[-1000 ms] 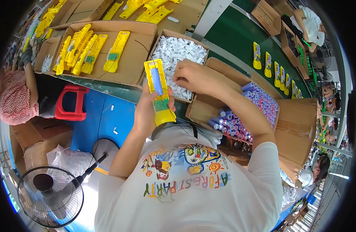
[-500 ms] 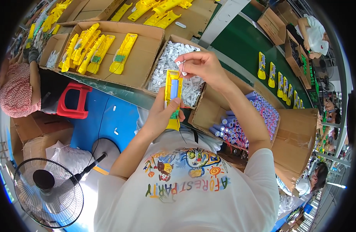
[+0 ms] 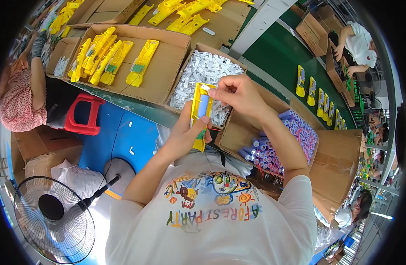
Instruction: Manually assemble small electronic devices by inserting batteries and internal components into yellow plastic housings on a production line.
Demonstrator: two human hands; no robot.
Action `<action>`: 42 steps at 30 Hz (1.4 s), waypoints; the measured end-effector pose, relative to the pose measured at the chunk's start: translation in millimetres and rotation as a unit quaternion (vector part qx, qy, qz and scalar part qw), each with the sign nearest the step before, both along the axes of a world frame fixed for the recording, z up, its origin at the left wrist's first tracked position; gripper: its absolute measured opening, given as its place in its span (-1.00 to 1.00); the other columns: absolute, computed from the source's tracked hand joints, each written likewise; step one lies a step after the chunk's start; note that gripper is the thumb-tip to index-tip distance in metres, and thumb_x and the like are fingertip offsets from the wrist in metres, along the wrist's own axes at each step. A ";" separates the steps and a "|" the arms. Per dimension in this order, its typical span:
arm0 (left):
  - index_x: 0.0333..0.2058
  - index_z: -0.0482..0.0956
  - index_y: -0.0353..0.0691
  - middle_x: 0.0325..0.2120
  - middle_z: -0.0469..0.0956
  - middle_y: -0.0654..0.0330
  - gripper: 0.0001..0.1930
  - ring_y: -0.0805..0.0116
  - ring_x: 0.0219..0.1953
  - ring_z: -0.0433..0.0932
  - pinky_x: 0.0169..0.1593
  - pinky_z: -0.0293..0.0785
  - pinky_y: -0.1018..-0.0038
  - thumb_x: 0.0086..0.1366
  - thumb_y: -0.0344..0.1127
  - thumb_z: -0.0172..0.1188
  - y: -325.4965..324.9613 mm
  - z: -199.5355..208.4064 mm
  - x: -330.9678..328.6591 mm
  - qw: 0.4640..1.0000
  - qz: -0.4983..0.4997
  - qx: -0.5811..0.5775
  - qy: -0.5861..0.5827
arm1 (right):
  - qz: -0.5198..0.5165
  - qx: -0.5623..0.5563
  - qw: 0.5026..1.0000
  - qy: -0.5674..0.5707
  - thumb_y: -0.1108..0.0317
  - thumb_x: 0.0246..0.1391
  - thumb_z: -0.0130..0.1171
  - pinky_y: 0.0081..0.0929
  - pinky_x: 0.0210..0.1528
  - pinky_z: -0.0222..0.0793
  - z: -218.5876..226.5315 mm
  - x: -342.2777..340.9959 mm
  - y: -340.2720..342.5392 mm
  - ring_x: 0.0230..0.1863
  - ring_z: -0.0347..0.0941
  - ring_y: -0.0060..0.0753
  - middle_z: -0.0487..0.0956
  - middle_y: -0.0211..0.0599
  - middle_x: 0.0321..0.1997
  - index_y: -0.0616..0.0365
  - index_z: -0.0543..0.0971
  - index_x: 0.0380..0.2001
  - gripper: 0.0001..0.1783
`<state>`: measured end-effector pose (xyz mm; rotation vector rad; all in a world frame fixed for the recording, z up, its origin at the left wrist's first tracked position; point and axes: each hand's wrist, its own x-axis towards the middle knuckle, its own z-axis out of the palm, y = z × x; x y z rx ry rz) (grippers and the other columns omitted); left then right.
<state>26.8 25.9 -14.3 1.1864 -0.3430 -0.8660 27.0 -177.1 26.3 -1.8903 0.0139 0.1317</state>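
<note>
My left hand (image 3: 185, 134) is wrapped round the lower half of a yellow plastic shell (image 3: 196, 108), holding it upright with its hollow side showing. Inside the shell lies a blue cylindrical battery (image 3: 203, 105). Part of a green circuit board shows below my left thumb, mostly covered. With thumb and forefinger closed, my right hand (image 3: 241, 95) presses a small white plastic piece (image 3: 205, 87) at the shell's top end. Behind both hands stands a cardboard box (image 3: 172, 95) full of similar white pieces (image 3: 198, 66).
At left, a cardboard box (image 3: 167, 57) holds several yellow shells with boards. A box of blue batteries (image 3: 295, 137) sits on the right. Finished-looking yellow units (image 3: 311, 90) line the green bench (image 3: 273, 53). A fan (image 3: 52, 207) and red stool (image 3: 83, 115) stand left; co-workers sit nearby.
My right hand has brought the white piece down from above the shell to its top end. The shell and my left hand have shifted slightly right.
</note>
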 end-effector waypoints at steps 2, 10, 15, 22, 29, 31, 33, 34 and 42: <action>0.04 0.12 -0.21 -0.39 0.42 0.18 -0.63 0.43 -0.51 0.50 -0.41 0.46 0.52 0.39 -0.21 -0.02 1.2 3.4 7.0 0.999 -0.032 0.007 -0.013 | -0.028 0.042 0.995 0.090 0.29 0.06 0.29 -0.72 -0.58 0.07 8.8 0.6 -2.2 -0.59 0.20 -0.83 0.42 -0.56 -0.69 0.15 0.45 -0.72 -0.64; -0.02 0.25 -0.23 -0.36 0.45 0.16 -0.73 0.41 -0.42 0.52 -0.28 0.47 0.47 0.38 -0.27 -0.03 -16.7 4.7 28.4 0.992 -0.101 -0.080 -0.003 | -0.038 -0.109 0.985 -0.128 0.44 0.08 0.21 -0.69 -0.35 0.38 1.2 -9.7 -43.1 -0.30 0.46 -0.66 0.60 -0.38 -0.26 0.27 0.59 -0.20 -0.79; 0.01 0.39 -0.35 -0.22 0.53 -0.08 -0.51 -0.07 -0.17 0.50 -0.04 0.41 0.18 0.09 -0.34 0.25 34.3 16.9 168.9 0.583 0.256 0.435 -0.637 | -0.339 -0.288 0.866 -0.228 0.37 0.27 -0.06 -0.58 -0.13 0.39 -16.5 33.0 -306.2 -0.23 0.49 -0.55 0.61 -0.35 -0.23 0.25 0.57 -0.15 -0.74; -0.02 0.38 -0.32 -0.35 0.51 0.04 -0.53 0.11 -0.28 0.53 -0.21 0.49 0.31 0.09 -0.31 0.23 24.6 4.6 178.9 0.742 0.209 0.410 -0.487 | -0.180 -0.642 0.744 -0.040 0.38 0.04 0.14 -0.24 -0.07 0.42 -130.9 3.2 -453.2 -0.18 0.52 0.01 0.60 -0.11 -0.21 0.11 0.59 -0.15 -0.74; -0.01 0.26 -0.19 -0.27 0.46 0.13 -0.67 0.27 -0.27 0.52 -0.22 0.53 0.30 0.24 -0.44 0.03 -35.9 45.0 41.2 0.951 0.049 -0.094 0.290 | 0.139 -0.271 0.859 -0.412 0.48 -0.03 0.16 -0.34 -0.14 0.42 31.7 -12.4 -55.0 -0.18 0.48 -0.16 0.56 -0.29 -0.10 0.10 0.58 -0.21 -0.75; 0.02 0.24 -0.19 -0.23 0.45 0.11 -0.62 0.24 -0.23 0.51 -0.20 0.53 0.28 0.21 -0.51 0.00 -40.5 41.3 31.1 0.930 0.005 -0.133 0.342 | 0.232 -0.274 0.812 -0.461 0.47 -0.04 0.18 -0.41 -0.24 0.43 15.0 -26.9 -29.4 -0.25 0.49 -0.24 0.57 -0.33 -0.13 0.12 0.59 -0.23 -0.77; 0.08 0.17 -0.18 -0.19 0.40 0.07 -0.49 0.21 -0.19 0.47 -0.17 0.52 0.26 0.11 -0.57 -0.08 -43.2 39.9 22.5 0.962 0.105 -0.082 0.239 | 0.190 -0.203 0.861 -0.426 0.44 -0.01 0.19 -0.46 -0.31 0.43 -2.5 -36.8 -29.1 -0.31 0.50 -0.31 0.58 -0.33 -0.18 0.13 0.59 -0.25 -0.80; 0.08 0.17 -0.18 -0.19 0.40 0.07 -0.49 0.21 -0.19 0.47 -0.17 0.52 0.26 0.11 -0.57 -0.08 -44.2 39.2 17.6 0.962 0.099 -0.084 0.238 | 0.155 -0.121 0.898 -0.394 0.41 0.02 0.19 -0.51 -0.38 0.43 -4.7 -39.5 -29.2 -0.37 0.50 -0.39 0.59 -0.33 -0.24 0.14 0.59 -0.26 -0.83; 0.15 0.07 -0.18 -0.23 0.38 0.12 -0.47 0.34 -0.28 0.46 -0.22 0.49 0.40 0.16 -0.45 -0.15 -42.8 27.1 -14.2 0.996 -0.024 -0.046 0.072 | -0.073 0.208 0.973 0.068 0.40 0.07 0.18 -0.73 -0.58 0.27 25.6 -67.0 7.4 -0.54 0.42 -0.73 0.56 -0.45 -0.46 0.17 0.58 -0.41 -0.92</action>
